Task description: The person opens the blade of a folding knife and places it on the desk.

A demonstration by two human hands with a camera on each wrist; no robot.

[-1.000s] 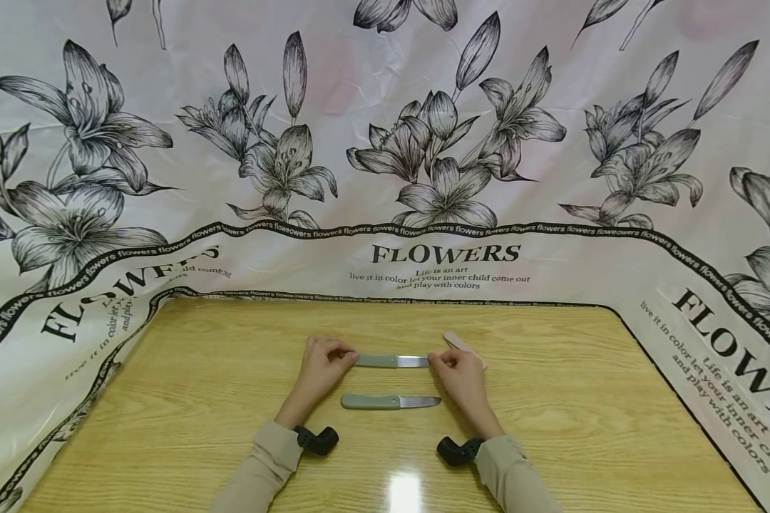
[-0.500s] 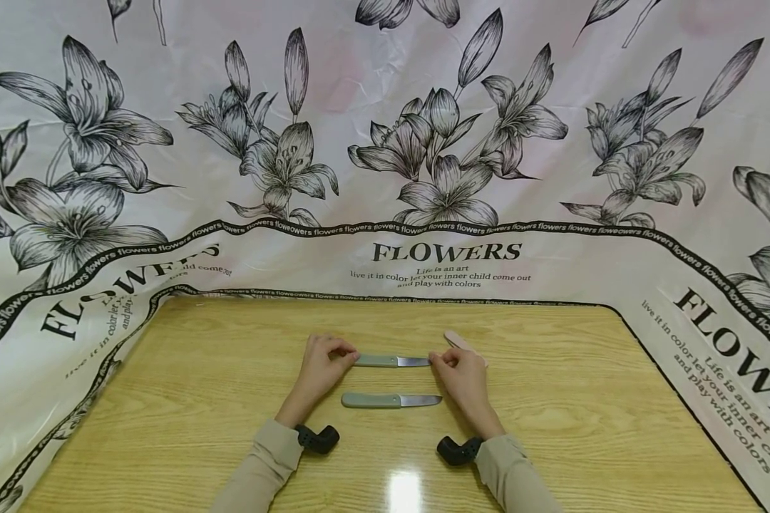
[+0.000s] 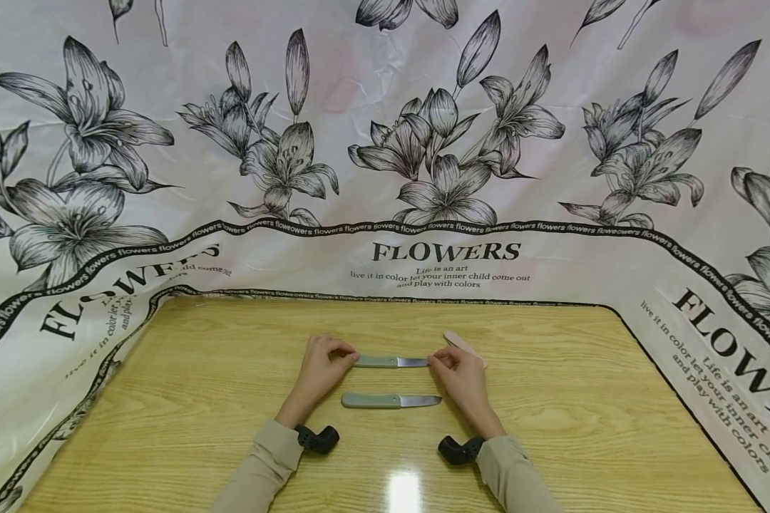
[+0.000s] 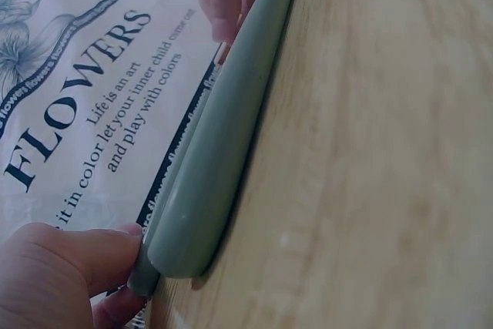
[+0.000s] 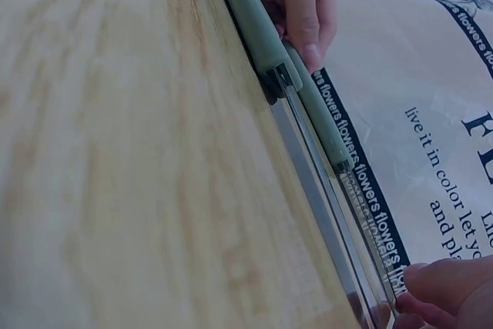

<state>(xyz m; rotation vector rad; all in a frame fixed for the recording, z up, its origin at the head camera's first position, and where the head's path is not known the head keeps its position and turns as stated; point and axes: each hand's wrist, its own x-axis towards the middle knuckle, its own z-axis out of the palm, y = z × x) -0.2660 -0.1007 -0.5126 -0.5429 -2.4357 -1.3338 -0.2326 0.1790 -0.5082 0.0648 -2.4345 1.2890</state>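
Two knives with pale green handles lie parallel, handles to the left and blades to the right. My left hand (image 3: 324, 367) pinches the handle end of the far knife (image 3: 377, 362) between thumb and fingers. At its other end, the thumb and fingertips of my right hand (image 3: 463, 377) pinch the blade tip. Nearer to me, the second knife (image 3: 371, 401) rests on the table between my wrists, touched by neither hand. In the left wrist view the near knife's handle (image 4: 223, 136) covers much of the far one. Both blades show in the right wrist view, the near blade (image 5: 308, 175) in front.
A flat, light wooden stick (image 3: 457, 341) lies on the wooden table (image 3: 584, 399) just beyond my right hand, partly hidden by it. Flower-printed cloth (image 3: 449, 263) rises at the table's back and sides. Each wrist wears a black camera mount (image 3: 317, 439).
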